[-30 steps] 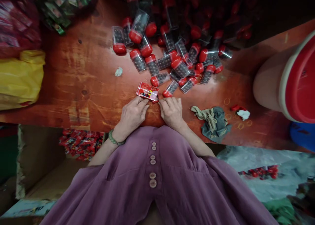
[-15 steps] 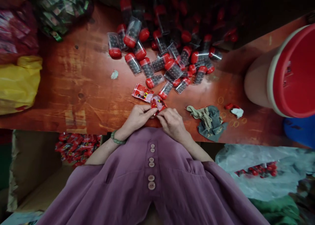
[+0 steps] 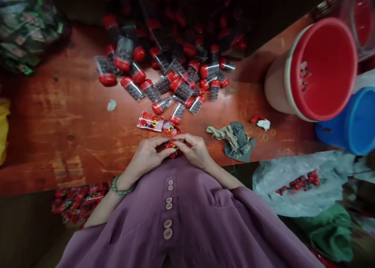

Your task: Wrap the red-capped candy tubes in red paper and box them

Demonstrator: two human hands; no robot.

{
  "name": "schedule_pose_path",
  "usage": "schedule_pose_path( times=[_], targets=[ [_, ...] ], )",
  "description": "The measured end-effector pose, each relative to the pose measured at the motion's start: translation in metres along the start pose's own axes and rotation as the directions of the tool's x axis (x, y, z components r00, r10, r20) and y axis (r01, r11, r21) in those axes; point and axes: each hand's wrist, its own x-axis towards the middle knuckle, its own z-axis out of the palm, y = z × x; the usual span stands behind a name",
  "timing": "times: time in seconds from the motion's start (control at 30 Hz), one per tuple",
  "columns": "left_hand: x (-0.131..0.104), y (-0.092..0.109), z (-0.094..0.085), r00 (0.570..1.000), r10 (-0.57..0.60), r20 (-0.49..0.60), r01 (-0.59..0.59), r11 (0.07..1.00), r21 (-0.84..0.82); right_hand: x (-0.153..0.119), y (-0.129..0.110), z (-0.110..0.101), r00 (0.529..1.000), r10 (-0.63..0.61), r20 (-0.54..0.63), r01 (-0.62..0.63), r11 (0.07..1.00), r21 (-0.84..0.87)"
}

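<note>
Fingers of the left hand [image 3: 146,154] and right hand [image 3: 195,150] pinch a shiny red printed packet [image 3: 175,153] by the near edge of the reddish-brown wooden worktop [image 3: 96,143], each grip closed on it. Beyond lie red-capped clear plastic tubes [image 3: 181,89], dark balls [image 3: 133,89] inside. Lower right, small red pieces [image 3: 301,182] show in a crumpled translucent plastic bag [image 3: 271,197].

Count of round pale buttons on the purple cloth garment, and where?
6 round pale buttons, in three pairs down the front of the purple cloth garment: upper pair, middle pair, lower pair. Others may be hidden.
</note>
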Motion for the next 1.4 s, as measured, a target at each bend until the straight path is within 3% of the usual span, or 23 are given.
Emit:
schedule_pose_path(
  times=[0.13, 0.27, 0.5, 0.6, 0.7, 0.8, 0.9, 1.0, 1.17, 1.3, 1.4],
  targets=[
    [0.006, 0.002, -0.002, 0.998, 0.001, 0.056, 0.006, 0.992, -0.127, 0.002, 0.002, -0.004, 1.000, -0.031, 0.000, 0.031, 0.999, 0.029],
    [0.013, 0.008, -0.002, 0.986, -0.082, 0.145, 0.118, 0.958, -0.260, 0.002, 0.006, -0.007, 0.998, -0.065, 0.006, 0.064, 0.994, 0.092],
    [0.021, 0.008, -0.002, 0.957, -0.033, 0.288, 0.110, 0.960, -0.257, 0.004, 0.008, -0.016, 0.971, -0.198, 0.137, 0.188, 0.979, 0.081],
    [0.020, 0.009, 0.001, 0.964, -0.094, 0.247, 0.163, 0.947, -0.276, 0.015, 0.005, -0.031, 0.966, -0.183, 0.183, 0.185, 0.983, 0.008],
    [0.018, 0.012, 0.004, 0.972, -0.153, 0.179, 0.208, 0.912, -0.352, 0.035, 0.008, -0.055, 0.991, -0.121, 0.063, 0.133, 0.962, -0.240],
    [0.017, 0.015, 0.004, 0.986, -0.157, 0.056, 0.166, 0.896, -0.412, 0.056, 0.018, -0.074, 0.994, -0.099, -0.041, 0.061, 0.837, -0.544],
    [0.018, 0.013, 0.004, 0.986, -0.107, -0.128, 0.064, 0.950, -0.304, 0.071, 0.032, -0.077, 0.990, 0.024, -0.141, -0.113, 0.740, -0.663],
    [0.019, 0.008, 0.005, 0.978, -0.045, -0.202, 0.006, 0.981, -0.193, 0.080, 0.049, -0.067, 0.960, 0.066, -0.273, -0.229, 0.748, -0.623],
    [0.018, 0.000, 0.003, 0.983, -0.060, -0.176, 0.035, 0.989, -0.144, 0.089, 0.079, -0.063, 0.952, -0.007, -0.305, -0.173, 0.812, -0.557],
    [0.014, 0.001, 0.001, 0.989, -0.053, -0.139, 0.024, 0.978, -0.206, 0.080, 0.078, -0.070, 0.962, 0.098, -0.256, -0.160, 0.959, -0.233],
    [0.012, 0.004, 0.001, 0.970, -0.008, -0.243, -0.042, 0.978, -0.203, 0.060, 0.054, -0.070, 0.963, 0.175, -0.207, -0.166, 0.984, 0.057]
  ],
)
